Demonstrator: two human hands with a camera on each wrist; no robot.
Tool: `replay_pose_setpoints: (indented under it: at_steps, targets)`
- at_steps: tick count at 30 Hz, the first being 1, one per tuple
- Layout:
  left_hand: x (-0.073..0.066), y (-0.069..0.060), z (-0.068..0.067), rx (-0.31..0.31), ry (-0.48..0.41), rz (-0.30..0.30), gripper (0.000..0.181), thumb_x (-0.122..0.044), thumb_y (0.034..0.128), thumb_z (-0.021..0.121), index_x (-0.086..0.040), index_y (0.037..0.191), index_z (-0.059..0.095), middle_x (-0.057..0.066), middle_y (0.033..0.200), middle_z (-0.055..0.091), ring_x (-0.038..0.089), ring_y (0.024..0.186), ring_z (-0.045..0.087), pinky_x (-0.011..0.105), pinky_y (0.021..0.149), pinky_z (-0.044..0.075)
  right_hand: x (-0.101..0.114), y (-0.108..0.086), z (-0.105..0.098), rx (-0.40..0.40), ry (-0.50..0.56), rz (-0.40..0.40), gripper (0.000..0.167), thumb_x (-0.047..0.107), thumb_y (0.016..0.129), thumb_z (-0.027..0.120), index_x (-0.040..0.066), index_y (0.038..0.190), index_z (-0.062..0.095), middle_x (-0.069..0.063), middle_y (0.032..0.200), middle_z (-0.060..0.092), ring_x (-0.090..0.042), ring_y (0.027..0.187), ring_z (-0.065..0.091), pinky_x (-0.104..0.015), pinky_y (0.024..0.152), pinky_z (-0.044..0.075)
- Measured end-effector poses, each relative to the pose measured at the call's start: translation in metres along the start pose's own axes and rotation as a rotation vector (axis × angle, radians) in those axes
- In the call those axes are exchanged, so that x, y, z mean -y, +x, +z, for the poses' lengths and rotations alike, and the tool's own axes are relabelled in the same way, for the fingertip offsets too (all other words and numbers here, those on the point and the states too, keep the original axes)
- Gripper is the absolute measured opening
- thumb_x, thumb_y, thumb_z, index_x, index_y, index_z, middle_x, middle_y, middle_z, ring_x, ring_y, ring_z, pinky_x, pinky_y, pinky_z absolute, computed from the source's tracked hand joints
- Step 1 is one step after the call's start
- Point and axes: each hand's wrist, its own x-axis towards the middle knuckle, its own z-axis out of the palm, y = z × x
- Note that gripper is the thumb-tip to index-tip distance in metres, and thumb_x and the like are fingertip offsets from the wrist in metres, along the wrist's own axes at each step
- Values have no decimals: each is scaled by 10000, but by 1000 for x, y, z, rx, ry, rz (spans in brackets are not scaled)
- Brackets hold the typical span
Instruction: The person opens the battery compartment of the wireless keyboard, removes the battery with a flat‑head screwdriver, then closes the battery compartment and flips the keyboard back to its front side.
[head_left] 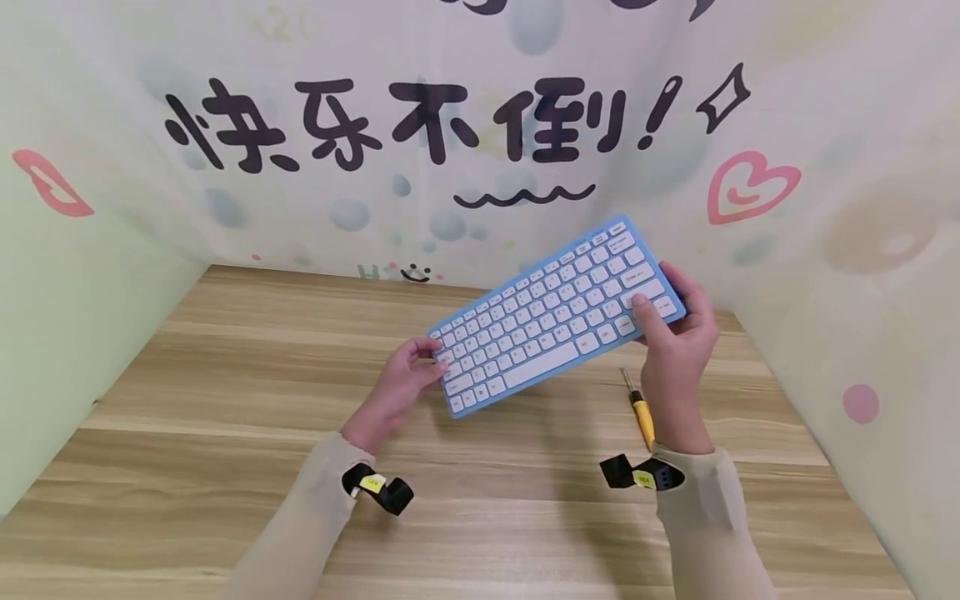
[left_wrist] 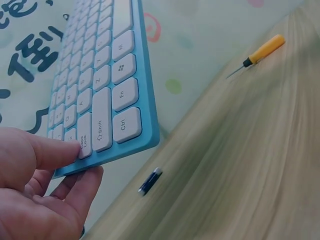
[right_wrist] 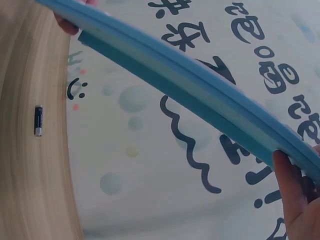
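Note:
A light blue keyboard with white keys is held up above the wooden table, tilted with its right end higher. My left hand pinches its left end, thumb on the keys near Caps Lock and fingers underneath, as the left wrist view shows. My right hand grips the right end, with the thumb over the corner keys and the fingers behind. In the right wrist view the keyboard appears edge-on, with the right hand at its near end.
On the wooden table lies a screwdriver with a yellow handle, beside the right forearm. A small dark blue battery-like cylinder lies on the table; the head view hides it. A printed cloth wall stands behind the table.

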Motion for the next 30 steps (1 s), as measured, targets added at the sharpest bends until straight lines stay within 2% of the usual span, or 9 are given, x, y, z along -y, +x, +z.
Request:
replay_pose_setpoints:
  at_steps: [3,6,13,19,22,26,30]
  targets:
    - [-4,0,-9,10,39,10,320,101,868,510,73,1176,429,150,1108,420,162,852,554,335,817,495,-5,2,-5,-24,-43,78,335,18,831,632,-15,1161,586,-157,1021,526,-194,748,613,-254,575,526]
    - [-9,0,-17,15,97,14,323,74,883,510,66,1196,432,152,1134,410,161,859,549,302,794,499,-11,2,-10,-28,-126,158,322,41,841,632,0,1159,604,-128,1044,507,-182,766,599,-220,593,528]
    - [-17,0,-31,32,190,14,334,54,883,523,69,1209,453,163,1137,409,160,857,548,279,769,499,-29,3,-23,28,-331,328,352,81,858,621,23,1204,588,-90,1133,516,-151,778,593,-175,611,509]
    - [-22,1,-41,49,290,8,334,18,889,536,70,1210,463,180,1137,417,196,899,536,312,789,503,-47,3,-35,161,-539,450,391,149,873,612,37,1244,562,-100,1194,529,-129,802,574,-174,639,504]
    - [-21,2,-45,62,328,3,331,0,896,540,74,1210,466,193,1139,425,220,916,526,324,803,501,-56,2,-43,245,-607,522,429,196,883,605,54,1281,530,-111,1222,516,-122,825,560,-171,655,501]
    - [-18,4,-48,73,357,-13,332,0,895,545,73,1210,473,198,1138,441,229,912,525,333,809,500,-67,0,-51,334,-664,564,460,218,885,602,61,1306,503,-142,1223,528,-154,859,551,-166,668,488]
    - [-16,5,-48,76,385,-35,330,16,891,542,69,1211,482,199,1144,448,240,927,525,330,814,499,-75,-2,-60,415,-678,608,506,227,876,619,75,1335,467,-172,1230,521,-200,877,565,-211,672,503]
